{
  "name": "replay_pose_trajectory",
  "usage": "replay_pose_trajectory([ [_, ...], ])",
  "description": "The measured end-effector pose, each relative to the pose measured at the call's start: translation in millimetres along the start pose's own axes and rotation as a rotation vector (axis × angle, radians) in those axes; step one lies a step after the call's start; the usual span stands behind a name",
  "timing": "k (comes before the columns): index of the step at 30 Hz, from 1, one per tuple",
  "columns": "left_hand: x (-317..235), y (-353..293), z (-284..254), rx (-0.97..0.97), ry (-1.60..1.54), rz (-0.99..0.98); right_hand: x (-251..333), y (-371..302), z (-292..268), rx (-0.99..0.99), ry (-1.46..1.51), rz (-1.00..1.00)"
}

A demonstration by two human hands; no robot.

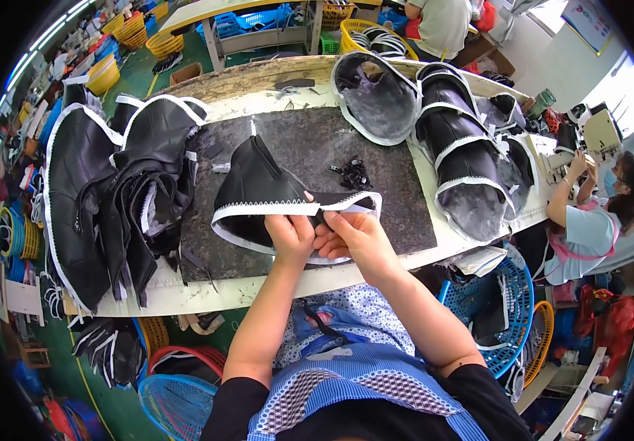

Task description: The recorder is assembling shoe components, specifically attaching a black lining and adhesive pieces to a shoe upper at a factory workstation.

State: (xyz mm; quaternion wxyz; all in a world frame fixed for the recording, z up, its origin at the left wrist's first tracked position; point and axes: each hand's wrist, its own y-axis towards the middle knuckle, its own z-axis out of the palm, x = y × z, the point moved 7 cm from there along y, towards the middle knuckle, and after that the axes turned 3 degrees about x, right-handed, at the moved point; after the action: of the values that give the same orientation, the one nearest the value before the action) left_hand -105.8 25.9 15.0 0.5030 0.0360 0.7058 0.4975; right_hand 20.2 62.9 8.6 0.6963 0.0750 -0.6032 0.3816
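Black leather, trimmed in white zigzag, forms the boot upper [262, 187] you hold over the dark mat [376, 169], near the table's [207, 290] front edge. Your left hand [291, 235] pinches the white trim, fingers closed on it. Your right hand [357, 235] grips the same trim just beside, thumb and fingers shut. Small black clips [354, 175] lie farther back. Stacked uppers [111, 198] sit left, more pieces [464, 147] right.
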Motion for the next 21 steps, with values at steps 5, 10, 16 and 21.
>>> replay_pose_trajectory([
  [5, -7, 2, -11, 0.01, -0.007, -0.036, -10, 2, 11, 0.167, 0.365, 0.082],
  [10, -48, 29, -48, 0.247, 0.229, -0.376, -6, -11, 33, 0.206, 0.542, 0.161],
  [16, -85, 29, -85, 0.451, 0.158, -0.731, 11, 6, 47, 0.175, 0.807, 0.139],
  [21, -83, 4, -102, 0.311, -0.057, -0.8, 19, -8, 80, 0.256, 0.376, 0.004],
])
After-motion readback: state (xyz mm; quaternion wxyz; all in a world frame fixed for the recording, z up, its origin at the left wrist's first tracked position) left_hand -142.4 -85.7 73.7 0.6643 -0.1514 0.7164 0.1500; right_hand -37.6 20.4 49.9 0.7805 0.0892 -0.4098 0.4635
